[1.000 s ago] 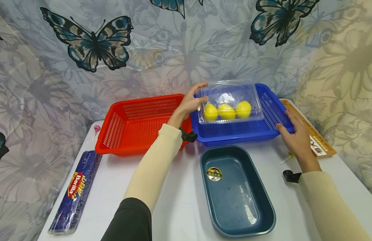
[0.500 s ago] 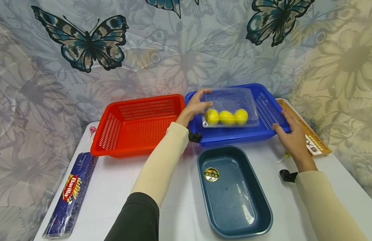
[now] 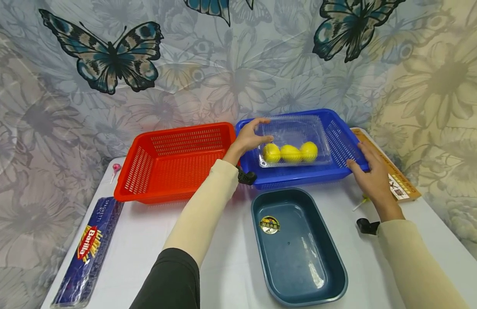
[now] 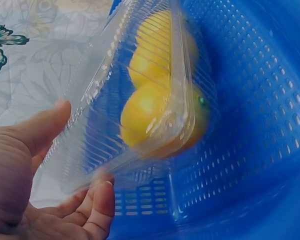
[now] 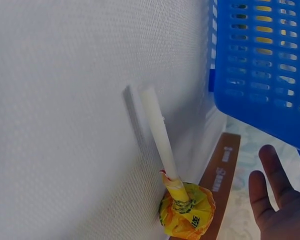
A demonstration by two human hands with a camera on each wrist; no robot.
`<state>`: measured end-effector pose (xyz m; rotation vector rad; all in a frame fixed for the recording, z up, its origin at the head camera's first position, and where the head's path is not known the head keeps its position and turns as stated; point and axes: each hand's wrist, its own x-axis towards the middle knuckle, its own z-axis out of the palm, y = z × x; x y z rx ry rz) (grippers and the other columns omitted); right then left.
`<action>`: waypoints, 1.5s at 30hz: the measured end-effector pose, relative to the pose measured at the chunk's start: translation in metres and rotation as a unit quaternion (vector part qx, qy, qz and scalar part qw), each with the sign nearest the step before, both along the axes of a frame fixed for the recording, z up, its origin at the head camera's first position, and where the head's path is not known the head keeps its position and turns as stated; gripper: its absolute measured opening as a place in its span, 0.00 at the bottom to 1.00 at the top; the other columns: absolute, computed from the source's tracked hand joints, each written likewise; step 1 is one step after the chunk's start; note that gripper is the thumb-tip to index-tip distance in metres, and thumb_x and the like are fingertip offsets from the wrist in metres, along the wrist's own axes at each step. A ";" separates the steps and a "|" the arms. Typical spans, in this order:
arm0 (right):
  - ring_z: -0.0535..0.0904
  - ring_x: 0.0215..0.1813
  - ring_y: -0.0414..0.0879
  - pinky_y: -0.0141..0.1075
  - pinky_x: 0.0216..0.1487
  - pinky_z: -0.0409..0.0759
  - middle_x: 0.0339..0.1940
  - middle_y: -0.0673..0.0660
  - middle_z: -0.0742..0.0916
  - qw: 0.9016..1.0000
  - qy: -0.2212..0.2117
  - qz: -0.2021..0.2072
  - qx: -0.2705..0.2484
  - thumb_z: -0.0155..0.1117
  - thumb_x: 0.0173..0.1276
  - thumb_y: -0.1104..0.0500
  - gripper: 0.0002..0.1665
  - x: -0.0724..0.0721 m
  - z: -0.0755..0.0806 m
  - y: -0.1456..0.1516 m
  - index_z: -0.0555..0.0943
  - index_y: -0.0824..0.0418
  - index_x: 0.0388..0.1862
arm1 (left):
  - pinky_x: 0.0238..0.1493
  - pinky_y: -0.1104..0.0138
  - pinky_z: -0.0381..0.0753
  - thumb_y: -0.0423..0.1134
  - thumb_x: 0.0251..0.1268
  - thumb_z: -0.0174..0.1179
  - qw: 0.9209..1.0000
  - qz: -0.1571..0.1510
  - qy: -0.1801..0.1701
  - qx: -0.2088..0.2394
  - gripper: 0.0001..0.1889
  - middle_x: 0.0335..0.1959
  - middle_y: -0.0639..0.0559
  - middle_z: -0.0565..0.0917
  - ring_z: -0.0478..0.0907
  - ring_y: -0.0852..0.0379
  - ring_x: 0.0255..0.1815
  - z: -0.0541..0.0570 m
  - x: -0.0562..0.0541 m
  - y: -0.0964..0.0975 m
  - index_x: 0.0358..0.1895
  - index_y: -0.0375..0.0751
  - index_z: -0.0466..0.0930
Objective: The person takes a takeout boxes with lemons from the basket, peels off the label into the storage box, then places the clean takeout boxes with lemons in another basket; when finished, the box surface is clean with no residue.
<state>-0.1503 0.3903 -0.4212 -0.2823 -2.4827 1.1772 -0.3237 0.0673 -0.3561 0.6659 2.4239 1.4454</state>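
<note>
A clear plastic clamshell box (image 3: 296,128) with three round yellow fruits (image 3: 291,153) inside is tilted within the blue basket (image 3: 296,174). My left hand (image 3: 248,137) pinches the box's left edge, the thumb on one side and fingertips on the other, as the left wrist view shows close up. In that view the fruits (image 4: 150,110) lean together behind the ribbed plastic. At the basket's right front corner, my right hand (image 3: 373,176) holds the rim between thumb and fingers. The right wrist view shows its other fingers (image 5: 275,175) spread out under the basket's outer wall.
Left of the blue basket stands a red basket (image 3: 176,171). A grey-blue tray (image 3: 300,253) lies in front, a blue spaghetti pack (image 3: 88,253) at left. One lollipop (image 3: 116,167) lies behind the pack, a yellow-wrapped lollipop (image 5: 187,212) near my right hand. An orange-brown box (image 3: 396,178) is at right.
My left hand has lowered the clamshell box deeper into the blue basket, mostly during the first half second. My right hand has stayed at the basket's corner. The head view has shifted slightly.
</note>
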 end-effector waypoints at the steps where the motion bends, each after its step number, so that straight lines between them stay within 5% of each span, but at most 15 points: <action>1: 0.50 0.85 0.62 0.62 0.81 0.50 0.86 0.55 0.57 1.000 -0.001 0.000 0.000 0.54 0.77 0.48 0.40 0.000 0.000 0.000 0.56 0.54 0.83 | 0.72 0.47 0.72 0.41 0.66 0.69 1.000 -0.001 0.000 -0.004 0.31 0.78 0.46 0.67 0.62 0.42 0.79 0.000 0.000 0.000 0.72 0.47 0.72; 14: 0.49 0.85 0.63 0.62 0.82 0.49 0.86 0.56 0.56 1.000 -0.002 -0.002 0.002 0.54 0.77 0.50 0.40 -0.001 0.000 0.001 0.56 0.55 0.83 | 0.79 0.46 0.60 0.47 0.66 0.69 0.999 -0.015 -0.023 -0.024 0.34 0.80 0.49 0.64 0.56 0.45 0.82 0.005 0.001 -0.001 0.74 0.49 0.68; 33: 0.49 0.85 0.62 0.64 0.80 0.51 0.86 0.55 0.56 1.000 -0.005 0.003 -0.003 0.53 0.77 0.47 0.40 0.000 0.000 -0.003 0.56 0.54 0.84 | 0.79 0.44 0.61 0.48 0.68 0.67 0.998 -0.007 -0.052 -0.024 0.40 0.83 0.49 0.58 0.54 0.42 0.83 0.006 0.005 -0.004 0.80 0.52 0.59; 45: 0.47 0.85 0.63 0.64 0.81 0.47 0.87 0.53 0.53 1.000 -0.027 0.003 0.005 0.51 0.78 0.45 0.41 0.000 0.002 -0.001 0.53 0.51 0.84 | 0.80 0.47 0.59 0.50 0.68 0.67 0.998 -0.042 -0.036 -0.026 0.38 0.82 0.54 0.59 0.53 0.46 0.84 0.023 0.024 -0.012 0.79 0.57 0.61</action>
